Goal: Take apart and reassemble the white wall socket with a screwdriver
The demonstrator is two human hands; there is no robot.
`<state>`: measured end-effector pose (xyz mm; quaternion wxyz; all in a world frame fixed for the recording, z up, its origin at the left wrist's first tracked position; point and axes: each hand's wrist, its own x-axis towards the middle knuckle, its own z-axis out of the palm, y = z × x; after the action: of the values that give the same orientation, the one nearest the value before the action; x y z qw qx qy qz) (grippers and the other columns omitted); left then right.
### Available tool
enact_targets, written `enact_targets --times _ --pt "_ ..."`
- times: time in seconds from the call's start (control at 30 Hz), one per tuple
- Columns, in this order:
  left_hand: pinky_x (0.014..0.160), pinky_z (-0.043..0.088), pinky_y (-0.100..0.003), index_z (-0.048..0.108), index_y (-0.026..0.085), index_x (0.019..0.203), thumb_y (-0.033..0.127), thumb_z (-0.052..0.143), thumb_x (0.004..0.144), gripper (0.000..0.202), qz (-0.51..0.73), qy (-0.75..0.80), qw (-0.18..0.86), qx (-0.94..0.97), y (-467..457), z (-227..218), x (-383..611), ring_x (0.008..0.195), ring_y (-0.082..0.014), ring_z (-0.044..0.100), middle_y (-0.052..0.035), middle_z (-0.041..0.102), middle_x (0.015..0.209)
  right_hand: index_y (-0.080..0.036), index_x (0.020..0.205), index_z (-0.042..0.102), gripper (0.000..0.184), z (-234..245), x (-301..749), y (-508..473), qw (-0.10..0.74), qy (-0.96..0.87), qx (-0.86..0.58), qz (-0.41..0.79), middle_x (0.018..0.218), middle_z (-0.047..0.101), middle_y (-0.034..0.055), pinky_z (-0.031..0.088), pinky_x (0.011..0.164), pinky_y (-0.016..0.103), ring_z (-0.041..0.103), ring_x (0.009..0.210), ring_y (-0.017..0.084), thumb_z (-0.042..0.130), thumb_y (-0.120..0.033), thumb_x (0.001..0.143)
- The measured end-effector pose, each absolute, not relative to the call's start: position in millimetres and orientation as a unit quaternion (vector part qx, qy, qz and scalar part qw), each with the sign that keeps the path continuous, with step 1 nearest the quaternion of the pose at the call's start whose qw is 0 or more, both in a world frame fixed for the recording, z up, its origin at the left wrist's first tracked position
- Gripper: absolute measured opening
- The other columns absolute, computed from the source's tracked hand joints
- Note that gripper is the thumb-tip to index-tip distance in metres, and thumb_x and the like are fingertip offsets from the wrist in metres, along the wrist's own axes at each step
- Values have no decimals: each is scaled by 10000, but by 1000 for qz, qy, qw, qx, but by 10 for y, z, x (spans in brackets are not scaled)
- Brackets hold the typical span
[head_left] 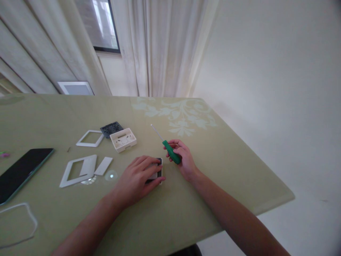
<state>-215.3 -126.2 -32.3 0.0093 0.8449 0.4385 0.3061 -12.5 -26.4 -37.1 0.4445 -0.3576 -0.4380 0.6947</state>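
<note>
Lying palm down at the near part of the table (226, 160), the left hand (137, 177) spreads its fingers over one small white-and-dark module (152, 176); whether they grip its sides cannot be told. Left forearm: slanting in from the lower left.

Right hand (185, 159), one, just beyond and to the right of the module: fingers wrapped loosely around one screwdriver (172, 152), green handle, metal shaft pointing away and leftward, tip apart from the module. Right forearm: reaching in from the lower right.

Shallow box (127, 145), white, one: open side up, beyond the left hand.

Dark plate (108, 129), one: just behind the box, apparently touching it.

Square frames, white, two: a thinner one (87, 144) beside the dark plate, a broader one (74, 182) nearer.

Flat rectangular pieces, white, two: one (103, 166) right of the broader frame, another (85, 166) within its opening, partly covered by the frame.

Dark-screened device (23, 170), one: at far left.

White cord (33, 217), one: looped, lower left.
</note>
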Motion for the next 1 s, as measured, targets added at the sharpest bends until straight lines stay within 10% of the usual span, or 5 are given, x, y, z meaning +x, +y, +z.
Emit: enact_targets --times 0.63,1.0 --pt "972 595 -491 695 181 1324 333 694 1036 326 320 444 0 837 -1258 -386 -2114 1118 -306 720 -132 783 1260 -228 1024 722 325 -395 -124 -254 446 -442 -356 692 993 791 56 468 598 280 672 722 172 656 -289 712" --pt "905 583 -392 757 227 1010 268 693 1034 80 362 450 102 810 -1264 -324 -2102 1019 -223 713 -69 780 1108 -231 1013 720 314 -351 -114 -278 441 -439 -357 697 994 791 57 462 602 286 671 727 178 657 -285 710"
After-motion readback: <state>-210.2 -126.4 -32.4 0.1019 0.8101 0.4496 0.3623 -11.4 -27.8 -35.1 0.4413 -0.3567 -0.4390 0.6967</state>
